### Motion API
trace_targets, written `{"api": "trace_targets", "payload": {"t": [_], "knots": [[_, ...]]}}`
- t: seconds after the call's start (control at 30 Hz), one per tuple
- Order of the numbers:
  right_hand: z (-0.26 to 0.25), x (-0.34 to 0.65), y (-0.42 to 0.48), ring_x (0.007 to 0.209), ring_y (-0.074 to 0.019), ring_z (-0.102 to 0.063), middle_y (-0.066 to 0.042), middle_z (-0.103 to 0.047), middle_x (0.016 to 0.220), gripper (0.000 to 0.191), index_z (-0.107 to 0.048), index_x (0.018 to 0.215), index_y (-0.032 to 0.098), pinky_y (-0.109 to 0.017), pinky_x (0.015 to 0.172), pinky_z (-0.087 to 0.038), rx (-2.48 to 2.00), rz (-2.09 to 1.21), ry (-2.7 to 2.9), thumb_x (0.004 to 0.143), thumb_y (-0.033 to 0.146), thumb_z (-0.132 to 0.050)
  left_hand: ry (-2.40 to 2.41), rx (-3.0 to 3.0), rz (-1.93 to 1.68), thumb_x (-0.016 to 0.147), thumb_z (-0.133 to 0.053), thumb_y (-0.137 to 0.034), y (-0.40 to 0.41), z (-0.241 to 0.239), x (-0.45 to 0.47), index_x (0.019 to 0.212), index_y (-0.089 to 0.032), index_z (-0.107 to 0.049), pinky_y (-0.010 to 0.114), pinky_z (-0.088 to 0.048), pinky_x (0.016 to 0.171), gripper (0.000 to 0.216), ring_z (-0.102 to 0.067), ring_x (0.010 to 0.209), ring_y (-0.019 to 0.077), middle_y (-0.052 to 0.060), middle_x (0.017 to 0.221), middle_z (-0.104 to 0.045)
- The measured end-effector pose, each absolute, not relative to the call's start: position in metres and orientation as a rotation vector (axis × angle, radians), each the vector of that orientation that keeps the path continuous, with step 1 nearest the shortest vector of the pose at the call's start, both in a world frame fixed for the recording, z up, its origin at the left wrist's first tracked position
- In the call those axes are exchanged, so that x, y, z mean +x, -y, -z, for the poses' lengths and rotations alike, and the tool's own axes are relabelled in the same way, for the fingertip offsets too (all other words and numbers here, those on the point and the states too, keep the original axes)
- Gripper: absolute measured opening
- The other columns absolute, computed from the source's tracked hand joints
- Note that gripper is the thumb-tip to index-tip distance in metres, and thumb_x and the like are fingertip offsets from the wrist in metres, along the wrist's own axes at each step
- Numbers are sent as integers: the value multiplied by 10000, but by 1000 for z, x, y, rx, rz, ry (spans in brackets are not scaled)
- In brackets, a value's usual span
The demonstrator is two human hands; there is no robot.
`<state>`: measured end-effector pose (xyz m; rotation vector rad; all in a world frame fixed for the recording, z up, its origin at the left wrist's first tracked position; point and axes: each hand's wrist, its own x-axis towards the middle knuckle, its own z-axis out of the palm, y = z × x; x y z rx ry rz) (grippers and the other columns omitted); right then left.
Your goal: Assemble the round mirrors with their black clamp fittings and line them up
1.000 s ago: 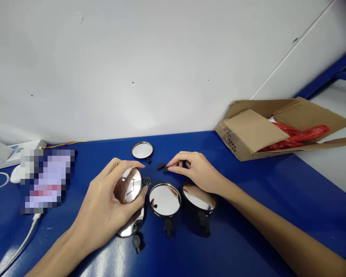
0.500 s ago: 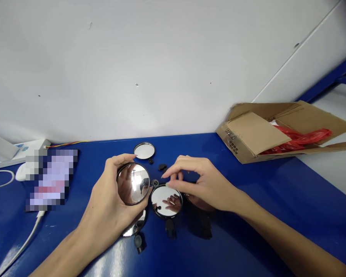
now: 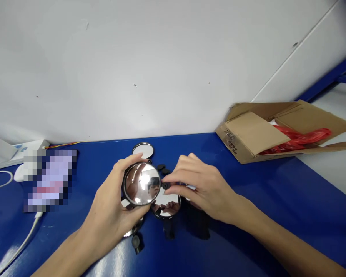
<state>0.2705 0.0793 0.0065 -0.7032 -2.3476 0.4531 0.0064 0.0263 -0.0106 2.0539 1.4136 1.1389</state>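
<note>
My left hand [image 3: 109, 209] is wrapped round the black rim of a round mirror [image 3: 142, 184], thumb below and fingers above. From that mirror's right edge sticks a small round black fitting [image 3: 166, 186]. The thumb and forefinger of my right hand [image 3: 200, 184] close on this fitting from the right. Under the hands lie a second round mirror [image 3: 167, 206], another one [image 3: 131, 231] partly hidden by my left hand, and a third [image 3: 192, 192] mostly behind my right hand. A black mount [image 3: 136, 242] shows at the lower left one.
Farther back lie a small round mirror [image 3: 143, 149] and black pieces [image 3: 162, 168] on the blue table [image 3: 236, 238]. At right stands an open cardboard box [image 3: 248, 142] with a red plastic bag [image 3: 302, 139]. A phone [image 3: 52, 177] with a white cable [image 3: 25, 240] and a power strip [image 3: 36, 148] are at left.
The held mirror has moved a little to the right with my left hand. My right hand has come in and its fingertips have closed on the black fitting.
</note>
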Motion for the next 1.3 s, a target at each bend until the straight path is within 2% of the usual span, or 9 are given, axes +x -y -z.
{"api": "trace_targets", "payload": {"t": [0.07,0.17,0.33,0.43,0.9,1.0,1.07,1.17,1.3], "knots": [[-7,275,-86,892,-201,-645,-15,-776,919,224,-795,1126,233,-386,891,-412,-792,-381,2307,1168,409,-664,-1493,1994,-1094,961,-840,-343,-28,10,5,1668,-427,-412,376,-713,820,831,-771,1154,273,67,1579,-648],[-3,284,-101,844,-236,-648,-34,-796,892,303,-815,1049,257,-432,898,-436,-1031,-315,2195,1150,503,-669,-1655,1862,-1011,1005,-797,-495,-32,8,1,1697,-395,-380,286,-612,527,814,-746,1046,276,111,1584,-624],[12,294,-123,834,-265,-662,-57,-827,904,417,-811,892,256,-474,907,-469,-1342,-399,2046,1106,587,-676,-1761,1818,-927,1065,-693,-589,-40,12,-9,1629,-331,-490,393,-637,691,653,-727,1058,298,109,1349,-707],[21,295,-130,827,-265,-663,-54,-832,899,422,-817,883,260,-470,897,-464,-1404,-426,2050,1094,600,-681,-1773,1825,-900,1078,-677,-592,-41,15,-14,1608,-340,-500,433,-630,772,613,-714,1076,291,91,1351,-704],[34,282,-131,835,-238,-710,-19,-842,926,168,-875,983,283,-431,890,-527,-1330,-587,2107,1061,399,-782,-1741,1868,-785,1115,-623,-583,-40,16,-12,1578,-395,-489,365,-614,721,518,-679,1152,290,59,1416,-671],[30,283,-130,984,-275,-730,-54,-847,1066,145,-867,1056,274,-449,936,-563,-1306,-543,2074,1074,350,-746,-1742,1853,-777,1116,-617,-589,-40,17,-14,1579,-400,-480,365,-616,721,518,-678,1167,291,57,1428,-667],[29,284,-130,1194,-312,-726,-81,-829,1282,192,-853,1193,281,-504,1065,-563,-1257,-494,2103,1095,319,-693,-1744,1862,-786,1112,-622,-591,-40,18,-14,1572,-394,-488,381,-621,747,518,-681,1164,293,59,1424,-671],[31,287,-130,1462,-338,-641,-63,-735,1555,350,-787,1412,322,-637,1289,-425,-1178,-475,2258,1137,281,-574,-1732,1884,-796,1116,-617,-586,-40,18,-15,1566,-395,-492,414,-627,807,504,-684,1163,293,55,1426,-674],[31,291,-128,1520,-313,-611,-28,-691,1628,479,-706,1543,356,-655,1293,-423,-1193,-555,2381,1176,247,-418,-1717,1901,-776,1134,-595,-564,-40,19,-16,1580,-388,-473,446,-624,855,495,-683,1194,305,65,1447,-671]]}}
